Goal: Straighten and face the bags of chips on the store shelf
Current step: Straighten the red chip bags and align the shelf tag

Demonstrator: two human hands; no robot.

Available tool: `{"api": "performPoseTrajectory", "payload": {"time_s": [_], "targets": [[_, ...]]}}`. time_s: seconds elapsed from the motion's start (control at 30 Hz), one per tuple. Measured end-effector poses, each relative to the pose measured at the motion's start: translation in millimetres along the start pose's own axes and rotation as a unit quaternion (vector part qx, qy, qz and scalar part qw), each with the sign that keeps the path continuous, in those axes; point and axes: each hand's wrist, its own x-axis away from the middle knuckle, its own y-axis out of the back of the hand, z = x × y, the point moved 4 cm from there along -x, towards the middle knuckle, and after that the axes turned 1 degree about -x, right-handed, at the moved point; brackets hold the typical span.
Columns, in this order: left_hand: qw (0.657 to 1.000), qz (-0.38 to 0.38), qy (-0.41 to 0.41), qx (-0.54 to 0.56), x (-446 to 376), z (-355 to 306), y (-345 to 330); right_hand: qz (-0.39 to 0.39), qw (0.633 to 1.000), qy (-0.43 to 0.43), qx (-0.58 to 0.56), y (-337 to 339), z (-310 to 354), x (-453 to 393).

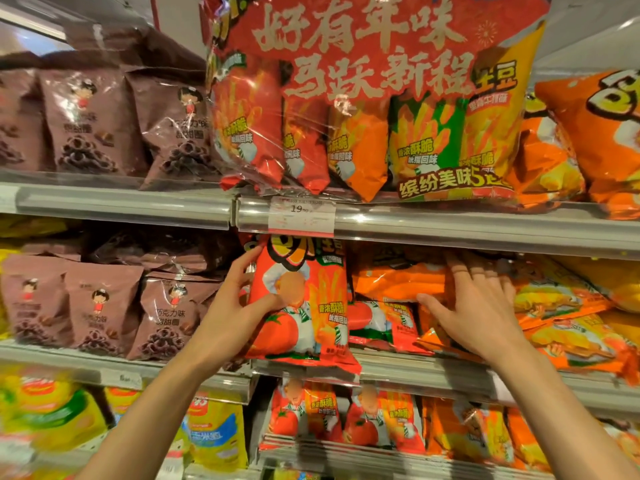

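Observation:
A red tomato-flavour chip bag [304, 306] stands upright at the front of the middle shelf [433, 370], its bottom hanging over the shelf edge. My left hand [239, 306] grips its left side, thumb on the front and fingers behind the edge. My right hand [474, 306] lies flat, fingers spread, on an orange bag [398, 280] that lies on its side over other red and orange bags. Its fingertips reach into the shelf's shadow.
A big multi-pack with a red banner [363, 109] fills the shelf above, over a price tag [301, 216]. Brown snack bags [104, 306] stand at the left. Orange-yellow bags [571, 327] lie stacked at the right. More red bags [346, 417] stand on the shelf below.

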Motion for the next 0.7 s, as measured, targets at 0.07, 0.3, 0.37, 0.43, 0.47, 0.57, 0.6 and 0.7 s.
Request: {"api": "performPoseTrajectory", "payload": {"time_s": [0.07,0.3,0.37,0.43,0.47,0.57,0.6,0.7], "targets": [[1.0,0.005,-0.002,-0.003,1.1,0.1,6.0,-0.013,0.999,0.035,0.004,2.9,11.0,4.6],[1.0,0.014,-0.009,0.007,-0.7,3.9,9.9,0.065,0.987,0.131,0.06,-2.4,47.7,-10.3],[1.0,0.01,-0.015,0.011,-0.4,4.5,8.1,0.05,0.987,0.139,0.068,-2.8,49.1,-11.4],[1.0,0.005,-0.016,0.015,-1.4,6.0,5.5,0.016,0.986,0.145,0.081,0.0,47.4,-10.4],[1.0,0.005,-0.015,0.019,-2.3,7.0,4.0,-0.005,0.985,0.149,0.091,1.9,46.1,-9.6],[0.999,0.015,-0.016,0.029,-3.8,4.9,-2.6,-0.033,0.977,0.177,0.116,5.9,41.5,-6.4],[0.999,0.015,-0.016,0.033,-4.5,4.1,-5.3,-0.032,0.975,0.186,0.117,5.1,38.8,-5.3],[0.999,0.015,-0.022,0.035,-6.5,5.5,-12.3,-0.047,0.971,0.198,0.122,5.2,25.8,-2.0]]}}
